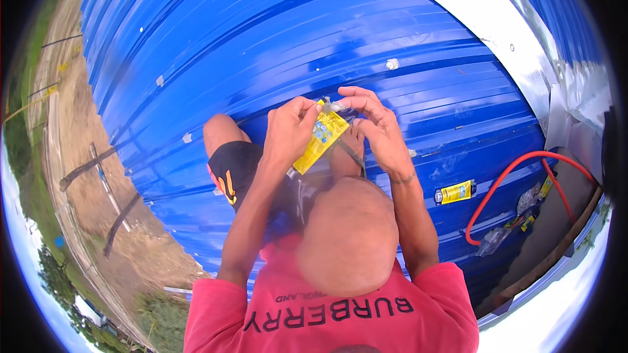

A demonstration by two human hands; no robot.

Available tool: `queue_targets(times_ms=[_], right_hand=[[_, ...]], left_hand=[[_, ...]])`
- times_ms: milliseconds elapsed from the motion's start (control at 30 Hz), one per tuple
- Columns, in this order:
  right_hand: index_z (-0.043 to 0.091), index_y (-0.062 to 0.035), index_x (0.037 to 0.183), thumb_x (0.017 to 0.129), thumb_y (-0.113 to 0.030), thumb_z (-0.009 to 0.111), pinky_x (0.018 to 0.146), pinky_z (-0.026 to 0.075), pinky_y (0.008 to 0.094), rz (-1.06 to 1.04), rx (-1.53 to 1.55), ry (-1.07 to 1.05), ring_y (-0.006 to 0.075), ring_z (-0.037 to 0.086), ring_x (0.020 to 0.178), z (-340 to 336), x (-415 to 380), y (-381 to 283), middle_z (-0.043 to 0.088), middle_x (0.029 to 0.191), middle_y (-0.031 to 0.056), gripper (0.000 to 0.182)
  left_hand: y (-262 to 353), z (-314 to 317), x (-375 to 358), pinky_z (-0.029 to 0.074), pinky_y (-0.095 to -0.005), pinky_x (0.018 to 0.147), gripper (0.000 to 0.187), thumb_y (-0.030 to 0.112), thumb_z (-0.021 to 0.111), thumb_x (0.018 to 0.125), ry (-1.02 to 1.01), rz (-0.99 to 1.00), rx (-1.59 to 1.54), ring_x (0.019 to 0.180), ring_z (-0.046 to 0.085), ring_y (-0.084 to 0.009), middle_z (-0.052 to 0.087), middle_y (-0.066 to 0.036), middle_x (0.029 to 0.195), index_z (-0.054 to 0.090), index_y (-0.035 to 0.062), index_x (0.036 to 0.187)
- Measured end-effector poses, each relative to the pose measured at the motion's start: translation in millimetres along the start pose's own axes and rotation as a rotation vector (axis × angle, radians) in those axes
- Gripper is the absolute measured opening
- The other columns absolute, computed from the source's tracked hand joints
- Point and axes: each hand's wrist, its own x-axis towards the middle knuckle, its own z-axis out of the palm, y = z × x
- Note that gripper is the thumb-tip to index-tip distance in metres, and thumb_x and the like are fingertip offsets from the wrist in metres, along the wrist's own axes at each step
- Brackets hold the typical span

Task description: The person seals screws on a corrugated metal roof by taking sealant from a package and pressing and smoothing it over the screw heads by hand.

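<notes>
My left hand [288,132] pinches a yellow printed packet [320,136] near its upper end, and the packet slants down toward my legs. Close by on the right is my right hand [378,125], fingers curled at the packet's top corner. A small piece of clear, shiny plastic [337,106] lies between its thumb and fingers. Whether that plastic is joined to the packet I cannot make out. Both hands are above my bent legs, over the blue ribbed metal sheeting [261,46].
Another yellow packet [456,192] lies on the sheeting at right. A red hose [487,189] curves beside crumpled clear plastic [494,240] at the lower right. White metal flashing [484,19] runs along the upper right. At left the sheeting's edge drops to bare ground [98,157].
</notes>
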Motion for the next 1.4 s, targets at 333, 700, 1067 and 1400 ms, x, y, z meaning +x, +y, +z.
queue_targets(times_ms=[333, 700, 1067, 1400], right_hand=[[0.068, -0.0057, 0.114, 0.078, 0.006, 0.048, 0.112, 0.034, 0.0401, -0.312, -0.059, 0.408, 0.0253, 0.050, 0.127, -80.3, -2.7, -49.2, 0.057, 0.137, 0.0154, 0.043], [0.072, -0.0177, 0.103, 0.080, 0.000, 0.057, 0.095, 0.039, 0.0483, -0.233, -1.160, 0.358, 0.0369, 0.047, 0.111, -117.0, 88.0, 71.1, 0.055, 0.110, 0.0158, 0.033], [0.073, -0.0171, 0.105, 0.083, -0.004, 0.061, 0.094, 0.038, 0.0458, -0.371, -1.456, 0.352, 0.0344, 0.048, 0.108, -115.4, 95.7, 81.3, 0.056, 0.108, 0.0102, 0.028], [0.047, -0.0090, 0.146, 0.083, -0.003, 0.060, 0.108, 0.034, 0.0511, -0.413, -1.868, 0.224, 0.0381, 0.042, 0.132, -104.2, 43.0, 103.8, 0.047, 0.142, 0.0200, 0.065]], left_hand=[[-41.9, 2.2, 18.7, 0.052, -0.0294, 0.068, 0.024, 0.019, 0.064, 0.098, 0.082, 0.039, 0.061, 0.076, 0.067, -0.0093, 0.075, -0.013, 0.085, 0.072, -0.0028, 0.106], [-56.0, -12.5, 3.4, 0.053, -0.0307, 0.072, 0.025, 0.019, 0.064, 0.097, 0.070, -0.021, -0.075, 0.079, 0.071, -0.0139, 0.075, -0.016, 0.088, 0.070, -0.0034, 0.107], [-63.7, -17.4, -2.6, 0.053, -0.0311, 0.072, 0.025, 0.018, 0.064, 0.097, 0.079, -0.012, -0.077, 0.079, 0.071, -0.0158, 0.075, -0.017, 0.089, 0.069, -0.0032, 0.108], [-74.2, -23.5, -1.2, 0.052, -0.0308, 0.072, 0.025, 0.019, 0.064, 0.097, 0.076, -0.031, -0.097, 0.077, 0.069, -0.0140, 0.074, -0.016, 0.087, 0.070, -0.0029, 0.108]])
